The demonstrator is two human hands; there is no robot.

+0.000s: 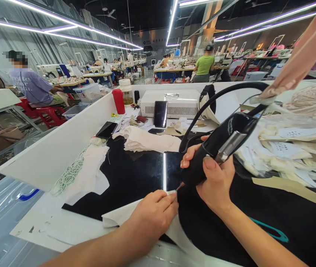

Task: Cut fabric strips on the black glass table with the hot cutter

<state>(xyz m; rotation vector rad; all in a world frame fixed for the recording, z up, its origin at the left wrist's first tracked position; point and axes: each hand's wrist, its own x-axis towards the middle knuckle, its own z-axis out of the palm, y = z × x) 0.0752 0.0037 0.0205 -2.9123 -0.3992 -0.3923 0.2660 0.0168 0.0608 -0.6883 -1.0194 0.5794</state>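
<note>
My right hand [212, 178] is closed around a black hand-held tool [221, 146] with a metal strip on its body and a thick black cable [230, 89] looping up behind it. The tool's thin tip points down at the edge of a white fabric piece [119, 217] on the black table [135, 174]. My left hand [154, 215] pinches that fabric's edge right beside the tip, fingers pressed together. Both forearms come in from the bottom of the head view.
A stack of cream fabric [147, 140], two phones [160, 113], a red bottle [118, 101] and a white machine [174, 102] lie farther back. A heap of lace pieces [294, 144] fills the right. Another person's arm [299, 55] reaches in at top right. White cord [70, 172] lies left.
</note>
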